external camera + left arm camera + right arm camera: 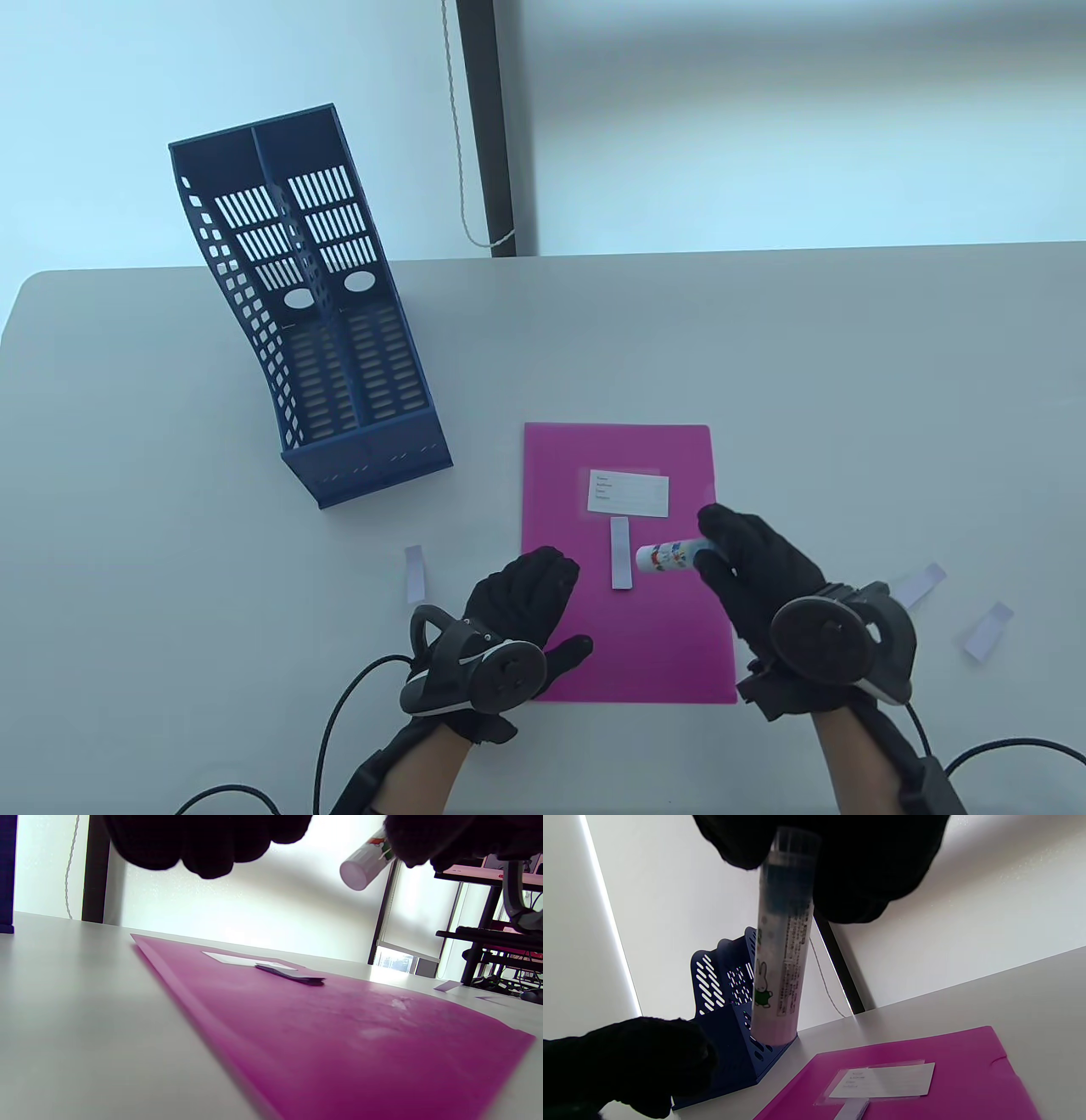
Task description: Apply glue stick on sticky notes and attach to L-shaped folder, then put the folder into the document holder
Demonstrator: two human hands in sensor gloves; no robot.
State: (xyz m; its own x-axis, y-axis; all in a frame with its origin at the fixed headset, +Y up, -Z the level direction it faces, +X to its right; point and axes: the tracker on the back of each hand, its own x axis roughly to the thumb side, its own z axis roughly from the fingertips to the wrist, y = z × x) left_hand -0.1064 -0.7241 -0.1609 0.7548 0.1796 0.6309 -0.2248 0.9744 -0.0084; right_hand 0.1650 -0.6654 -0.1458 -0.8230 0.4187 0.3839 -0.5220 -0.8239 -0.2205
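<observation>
A magenta L-shaped folder [628, 611] lies flat on the table, with a white label [628, 494] on it and a pale sticky note strip [621, 553] just below the label. My right hand [747, 569] grips a white glue stick [670, 556] with a cartoon print, held above the folder to the right of the strip; the same glue stick [780, 955] hangs from my fingers in the right wrist view. My left hand [526, 598] hovers over the folder's left edge, fingers loosely bent, holding nothing. The blue document holder [314, 314] stands at the back left.
Loose sticky note strips lie on the table: one [415, 574] left of my left hand, two [920, 584] [988, 631] to the right of the folder. Glove cables trail off the table's near edge.
</observation>
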